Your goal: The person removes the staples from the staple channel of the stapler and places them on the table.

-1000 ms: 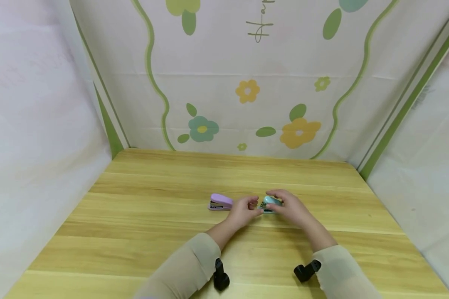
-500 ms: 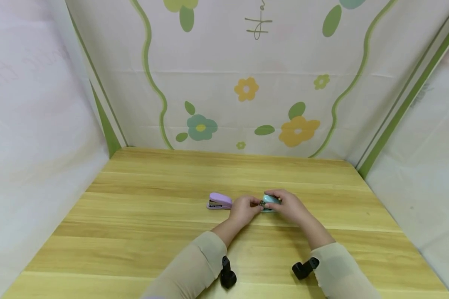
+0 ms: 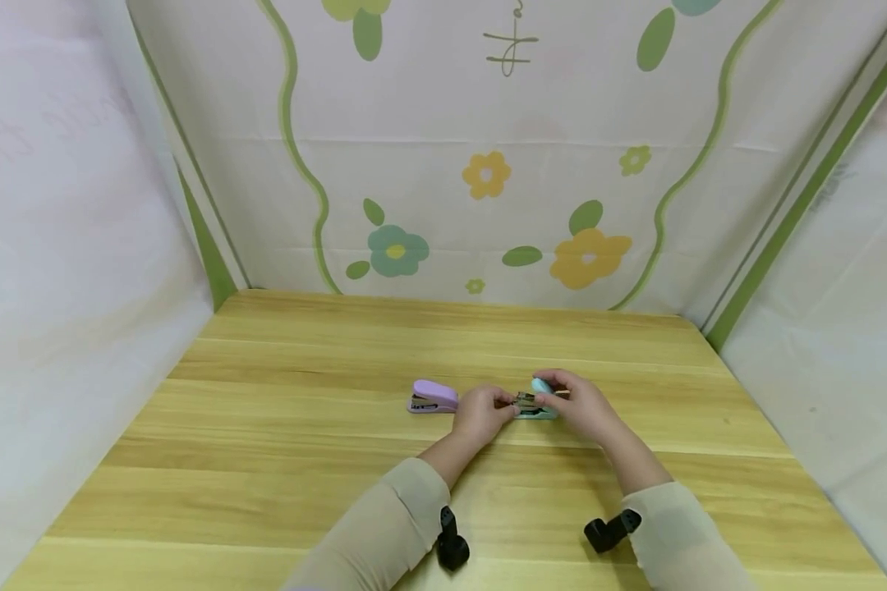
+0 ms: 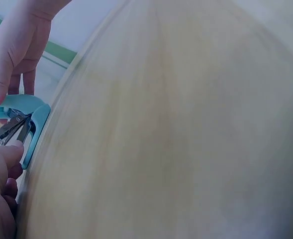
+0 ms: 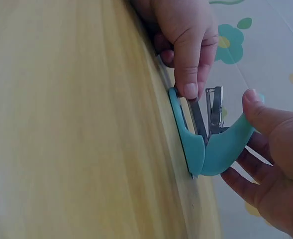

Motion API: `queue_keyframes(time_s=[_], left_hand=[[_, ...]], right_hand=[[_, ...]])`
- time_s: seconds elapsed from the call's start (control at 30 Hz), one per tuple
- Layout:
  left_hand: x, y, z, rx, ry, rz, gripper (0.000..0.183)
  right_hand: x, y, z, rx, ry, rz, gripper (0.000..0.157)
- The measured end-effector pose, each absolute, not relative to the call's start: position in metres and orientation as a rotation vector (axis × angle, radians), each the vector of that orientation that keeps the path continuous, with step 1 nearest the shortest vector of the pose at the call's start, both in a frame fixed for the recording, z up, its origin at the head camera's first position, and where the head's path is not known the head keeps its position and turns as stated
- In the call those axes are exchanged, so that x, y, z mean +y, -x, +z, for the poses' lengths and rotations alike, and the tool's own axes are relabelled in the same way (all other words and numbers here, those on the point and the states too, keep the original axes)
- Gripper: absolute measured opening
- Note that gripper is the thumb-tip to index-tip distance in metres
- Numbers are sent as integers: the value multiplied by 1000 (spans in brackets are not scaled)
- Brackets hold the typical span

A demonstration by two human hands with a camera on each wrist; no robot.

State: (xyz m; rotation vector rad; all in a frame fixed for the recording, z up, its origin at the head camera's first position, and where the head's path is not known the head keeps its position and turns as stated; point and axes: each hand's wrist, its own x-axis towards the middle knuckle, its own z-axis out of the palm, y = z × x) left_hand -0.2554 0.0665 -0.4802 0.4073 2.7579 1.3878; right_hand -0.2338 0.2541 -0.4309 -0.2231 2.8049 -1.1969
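Note:
A teal stapler (image 3: 535,413) stands on the table with its top cover swung far up and back from its base. In the right wrist view its metal staple rail (image 5: 200,119) lies low along the base, and a second metal piece (image 5: 216,107) rises with the cover. My left hand (image 3: 480,416) pinches the front end of the rail between thumb and fingers. With thumb and fingers on either side, my right hand (image 3: 580,408) holds the raised cover (image 5: 233,147). Both hands also appear at the left edge of the left wrist view.
A lilac stapler (image 3: 434,394) sits just left of my left hand on the wooden table (image 3: 303,460). Behind the table hangs a flower-printed cloth (image 3: 414,164), with pale cloth at both sides. Each sleeve carries a black wrist camera (image 3: 452,546).
My left hand has moved slightly right and taken hold of the teal stapler's front end. My right hand has swung the cover up and back, exposing the metal rail.

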Motion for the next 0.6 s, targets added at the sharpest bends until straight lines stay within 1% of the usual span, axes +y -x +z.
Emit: queue_keyframes(time_s=[0.13,0.3,0.6], left_hand=[[68,255,-481,2778,-413,1360,15],[68,254,-480,2802,-427,1336,16],[68,253,-481,2810,-432,1315,18]], right_hand=[[261,232,-431,2793,267,-1229,49],[269,230,-432,2778,236,-1284,46],[288,231,-431,2783,222,-1346,46]])
